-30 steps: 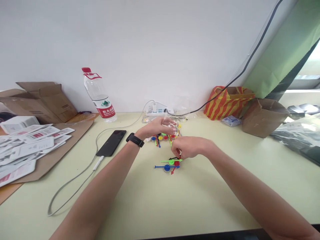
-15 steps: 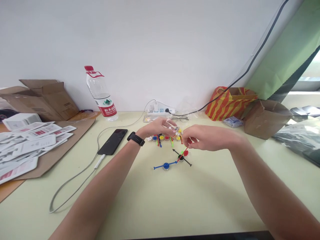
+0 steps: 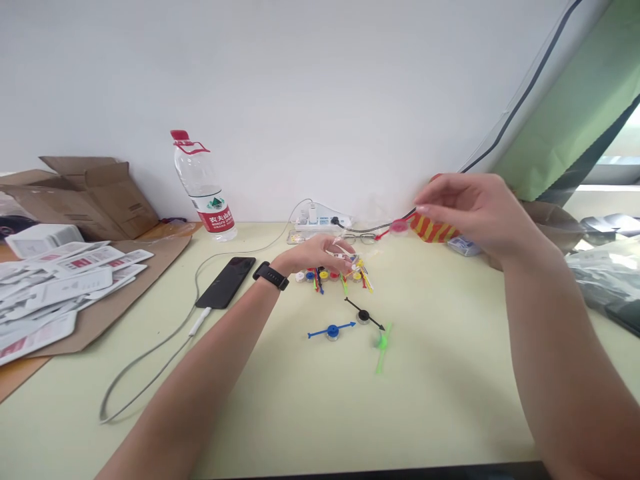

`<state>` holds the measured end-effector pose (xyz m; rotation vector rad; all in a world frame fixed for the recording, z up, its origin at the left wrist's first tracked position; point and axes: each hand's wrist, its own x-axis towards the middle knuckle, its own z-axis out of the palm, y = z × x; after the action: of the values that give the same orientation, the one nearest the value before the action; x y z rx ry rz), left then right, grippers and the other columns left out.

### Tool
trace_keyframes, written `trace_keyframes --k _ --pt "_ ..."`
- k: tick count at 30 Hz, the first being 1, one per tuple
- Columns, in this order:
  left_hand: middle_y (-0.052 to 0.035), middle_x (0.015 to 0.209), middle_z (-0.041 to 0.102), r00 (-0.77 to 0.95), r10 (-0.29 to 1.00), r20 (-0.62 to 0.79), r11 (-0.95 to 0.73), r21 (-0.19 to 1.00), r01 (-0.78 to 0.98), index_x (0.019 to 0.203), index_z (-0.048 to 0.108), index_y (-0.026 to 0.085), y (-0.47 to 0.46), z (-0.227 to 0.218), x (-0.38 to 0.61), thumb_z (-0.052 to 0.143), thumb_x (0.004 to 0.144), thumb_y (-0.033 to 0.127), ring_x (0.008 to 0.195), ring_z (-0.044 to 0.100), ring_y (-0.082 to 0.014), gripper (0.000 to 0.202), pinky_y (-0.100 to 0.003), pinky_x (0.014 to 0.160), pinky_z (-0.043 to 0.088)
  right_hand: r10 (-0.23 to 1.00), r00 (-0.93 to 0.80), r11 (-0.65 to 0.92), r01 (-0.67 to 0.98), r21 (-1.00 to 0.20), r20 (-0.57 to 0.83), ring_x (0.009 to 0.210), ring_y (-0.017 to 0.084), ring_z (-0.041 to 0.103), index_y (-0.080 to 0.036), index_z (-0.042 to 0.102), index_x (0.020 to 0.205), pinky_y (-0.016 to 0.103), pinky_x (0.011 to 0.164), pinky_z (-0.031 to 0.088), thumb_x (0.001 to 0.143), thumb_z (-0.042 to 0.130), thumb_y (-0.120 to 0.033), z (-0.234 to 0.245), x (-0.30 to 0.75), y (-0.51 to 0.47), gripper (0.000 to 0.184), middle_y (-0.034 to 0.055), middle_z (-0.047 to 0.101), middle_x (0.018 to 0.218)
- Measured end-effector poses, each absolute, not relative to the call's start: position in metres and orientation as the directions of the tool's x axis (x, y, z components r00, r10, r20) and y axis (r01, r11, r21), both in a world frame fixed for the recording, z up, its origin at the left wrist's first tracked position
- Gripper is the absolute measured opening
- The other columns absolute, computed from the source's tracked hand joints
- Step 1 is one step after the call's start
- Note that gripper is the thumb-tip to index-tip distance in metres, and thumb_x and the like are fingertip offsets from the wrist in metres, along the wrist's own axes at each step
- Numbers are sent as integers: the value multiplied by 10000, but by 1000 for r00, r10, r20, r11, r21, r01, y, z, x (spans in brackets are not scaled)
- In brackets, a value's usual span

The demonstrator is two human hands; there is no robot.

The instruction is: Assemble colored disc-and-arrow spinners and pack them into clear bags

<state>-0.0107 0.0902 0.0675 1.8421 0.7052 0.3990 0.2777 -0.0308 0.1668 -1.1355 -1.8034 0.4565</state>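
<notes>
My right hand [image 3: 470, 207] is raised above the table at the right, its fingers pinched on a small red spinner piece [image 3: 397, 229]. My left hand [image 3: 320, 255], with a black watch at the wrist, rests on a cluster of coloured spinner pieces [image 3: 333, 275] and grips a clear packet of them. On the table in front lie a blue spinner [image 3: 332, 330], a black spinner [image 3: 364, 315] and a green spinner [image 3: 383, 344], each apart from the others.
A water bottle [image 3: 203, 190] stands at the back left. A black phone [image 3: 225, 282] with a white cable lies left of my hands. Cardboard and white packets [image 3: 60, 280] fill the far left. A power strip [image 3: 320, 221], a striped bag [image 3: 440, 227] and a brown box sit at the back.
My right hand has lifted up and to the right with the red spinner. The green spinner has come loose and now lies right of the black one. My left hand stayed put.
</notes>
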Motion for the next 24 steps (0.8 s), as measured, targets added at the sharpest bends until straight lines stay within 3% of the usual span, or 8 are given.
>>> trace_keyframes --k 4,9,14,21,24 --pt "-143 1150 768 779 625 -49 -243 936 254 1234 693 198 90 68 -10 870 767 427 994 773 -268 549 -361 819 628 768 21 527 548 -650 640 893 269 662 -244 688 934 427 792 541 852 737 -339 162 286 -23 135 106 726 1008" --pt "-139 1192 758 788 615 -32 -242 943 227 1227 697 209 86 68 -9 873 769 413 1022 769 -271 531 -363 836 625 746 66 475 645 -599 663 788 250 658 -233 700 899 419 733 539 830 740 -318 149 283 -5 117 98 725 917" --pt "-125 1185 765 790 613 -10 -248 947 205 1229 704 208 83 67 -4 873 769 422 1017 769 -255 535 -387 919 608 745 140 434 641 -633 652 781 244 686 -219 701 885 409 722 566 825 731 -316 139 266 6 118 74 726 863" --pt "-133 1163 772 777 625 71 -317 933 171 1213 714 192 83 66 2 870 773 421 1032 760 -257 520 -393 940 599 540 318 442 681 -584 779 762 250 704 -227 690 852 422 720 582 828 695 -290 130 258 11 68 78 743 882" --pt "-132 1171 769 776 625 87 -310 940 144 1212 711 189 81 65 5 865 782 410 1006 766 -254 507 -398 926 608 514 318 444 696 -564 797 724 255 698 -256 683 854 426 697 577 829 674 -264 126 254 11 28 55 724 821"
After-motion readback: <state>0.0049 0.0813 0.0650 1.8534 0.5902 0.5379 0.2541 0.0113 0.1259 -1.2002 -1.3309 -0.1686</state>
